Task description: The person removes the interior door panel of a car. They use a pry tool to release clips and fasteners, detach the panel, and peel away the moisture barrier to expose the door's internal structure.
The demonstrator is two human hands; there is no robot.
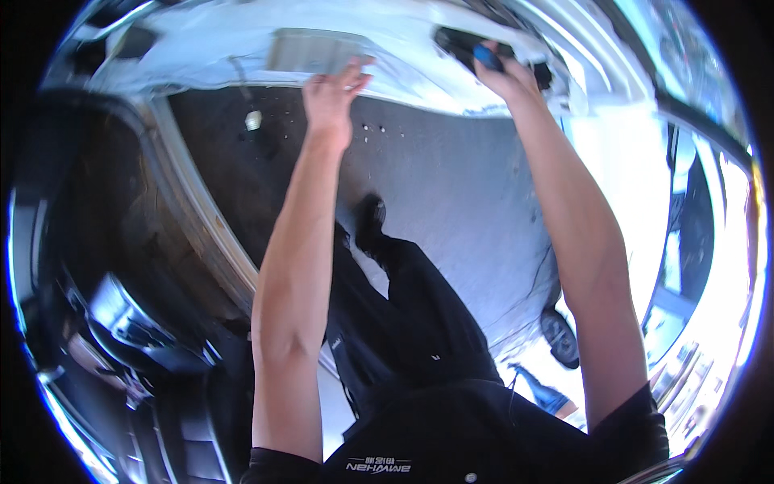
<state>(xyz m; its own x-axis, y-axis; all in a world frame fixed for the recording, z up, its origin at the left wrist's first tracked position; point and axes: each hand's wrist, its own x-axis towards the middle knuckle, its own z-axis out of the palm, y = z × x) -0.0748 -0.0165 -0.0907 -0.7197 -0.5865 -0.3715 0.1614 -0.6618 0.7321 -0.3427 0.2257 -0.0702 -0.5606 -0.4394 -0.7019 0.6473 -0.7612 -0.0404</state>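
Both your arms reach up to the white panel [242, 48].
Your left hand [332, 95] presses open against a grey pad [310, 50]; your right hand [506, 77] grips a blue-handled tool [486, 56].

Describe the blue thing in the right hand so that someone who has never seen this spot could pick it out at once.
Start from the white car body panel that runs across the top of the view, and follow it right to the dark opening in it. There the right hand is raised, fist closed on a small blue handle. It is the only blue item up there; the left hand rests open beside a grey rectangular piece.
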